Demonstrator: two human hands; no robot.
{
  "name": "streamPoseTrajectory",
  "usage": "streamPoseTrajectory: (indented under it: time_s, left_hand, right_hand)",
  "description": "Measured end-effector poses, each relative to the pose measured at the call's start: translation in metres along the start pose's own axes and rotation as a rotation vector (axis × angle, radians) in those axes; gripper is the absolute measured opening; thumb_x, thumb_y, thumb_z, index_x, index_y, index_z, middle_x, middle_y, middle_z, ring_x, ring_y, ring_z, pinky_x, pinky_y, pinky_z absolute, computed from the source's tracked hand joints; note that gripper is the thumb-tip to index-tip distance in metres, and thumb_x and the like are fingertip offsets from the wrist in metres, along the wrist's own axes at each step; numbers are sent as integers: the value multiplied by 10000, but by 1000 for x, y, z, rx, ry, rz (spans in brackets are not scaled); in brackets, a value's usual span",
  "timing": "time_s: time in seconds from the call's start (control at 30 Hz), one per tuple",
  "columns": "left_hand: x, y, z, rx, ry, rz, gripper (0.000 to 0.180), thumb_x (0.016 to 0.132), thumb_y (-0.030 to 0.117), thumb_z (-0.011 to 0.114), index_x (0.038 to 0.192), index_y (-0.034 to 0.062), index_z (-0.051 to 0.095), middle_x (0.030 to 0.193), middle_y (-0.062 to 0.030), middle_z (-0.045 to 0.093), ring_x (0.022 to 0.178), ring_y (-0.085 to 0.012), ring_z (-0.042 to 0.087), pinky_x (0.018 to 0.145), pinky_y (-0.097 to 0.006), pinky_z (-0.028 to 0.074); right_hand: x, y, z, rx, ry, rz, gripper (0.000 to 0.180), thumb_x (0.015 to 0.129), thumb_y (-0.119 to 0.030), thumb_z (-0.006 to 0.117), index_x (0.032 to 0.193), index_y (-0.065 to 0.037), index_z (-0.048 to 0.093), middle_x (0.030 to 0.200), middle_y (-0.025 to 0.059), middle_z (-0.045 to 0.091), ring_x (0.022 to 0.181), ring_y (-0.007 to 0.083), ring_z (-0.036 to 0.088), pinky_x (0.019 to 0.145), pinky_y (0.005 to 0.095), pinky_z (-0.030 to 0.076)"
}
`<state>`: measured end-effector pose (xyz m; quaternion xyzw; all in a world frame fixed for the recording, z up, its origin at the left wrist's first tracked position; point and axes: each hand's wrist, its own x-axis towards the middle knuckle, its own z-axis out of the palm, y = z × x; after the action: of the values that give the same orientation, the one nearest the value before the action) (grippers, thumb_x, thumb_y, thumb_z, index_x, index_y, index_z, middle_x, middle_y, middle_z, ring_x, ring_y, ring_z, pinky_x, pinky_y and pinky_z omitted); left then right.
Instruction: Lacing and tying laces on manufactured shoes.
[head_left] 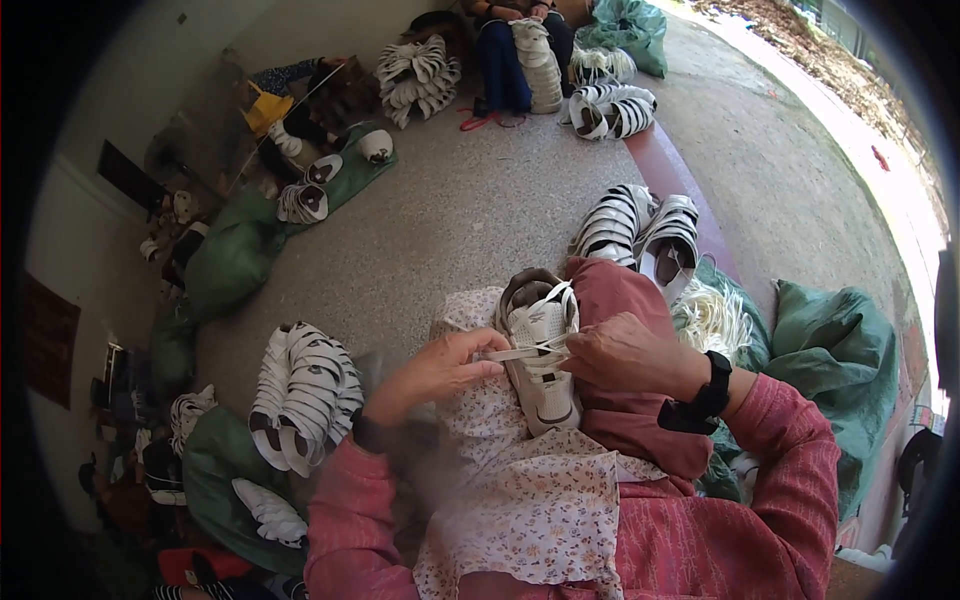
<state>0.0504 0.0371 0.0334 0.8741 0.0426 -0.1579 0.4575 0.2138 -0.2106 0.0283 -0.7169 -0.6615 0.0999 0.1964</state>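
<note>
A cream-white sneaker with a brown lining lies on my lap, toe toward me. From its left side my left hand pinches a white shoelace between thumb and fingers. My right hand is closed at the shoe's right side, over the eyelets, with the lace running into its fingertips. The lace stretches across the shoe's front between both hands. A flowered cloth covers my lap beneath the shoe.
Stacked white shoes stand at my left and ahead to the right. A bundle of white laces sits beside green sacks on my right. Another green sack lies far left. Another person sits at the back with shoes.
</note>
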Motion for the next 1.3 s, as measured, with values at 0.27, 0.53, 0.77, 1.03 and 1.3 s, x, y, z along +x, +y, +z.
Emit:
streamPoseTrajectory:
  time_s: [0.27, 0.53, 0.77, 1.03, 1.3]
  left_hand:
    - [-5, 44, 2, 128, -14, -58, 303, 955, 234, 663, 1217, 87, 619, 936, -24, 666, 807, -107, 589, 690, -251, 471]
    - [43, 26, 2, 187, 333, 144, 262, 924, 232, 681, 1125, 64, 674, 1104, -78, 655, 1000, -207, 633, 771, -321, 521]
    - [65, 38, 14, 431, 334, 162, 303, 859, 267, 724, 1086, 74, 670, 991, -101, 573, 989, -281, 583, 862, -379, 475]
    - [64, 10, 0, 124, 285, 415, 274, 804, 148, 794, 1043, 80, 678, 1070, -24, 586, 1074, -175, 562, 932, -323, 455]
    - [-1, 5, -54, -794, 560, 301, 207, 870, 1, 721, 1038, 69, 620, 1008, -41, 703, 900, -116, 670, 846, -278, 545]
  right_hand:
    - [-12, 9, 5, 333, 95, 110, 218, 925, -214, 640, 998, -10, 618, 699, 147, 622, 596, 317, 628, 553, 400, 486]
    - [-26, 65, 7, 787, 194, 434, 236, 956, -151, 625, 1138, -1, 638, 813, 40, 619, 643, 102, 585, 513, 256, 471]
    - [-46, 79, 5, 857, 161, 502, 213, 965, -166, 626, 1059, 21, 666, 793, 44, 623, 614, 99, 585, 514, 248, 487]
    - [-59, 89, -3, 891, 165, 472, 208, 979, -178, 613, 1025, 13, 682, 750, 24, 600, 568, 93, 563, 499, 238, 472]
    - [-52, 90, -10, 908, 100, 539, 200, 984, -194, 614, 1009, -8, 682, 739, 11, 589, 572, 80, 568, 500, 236, 466]
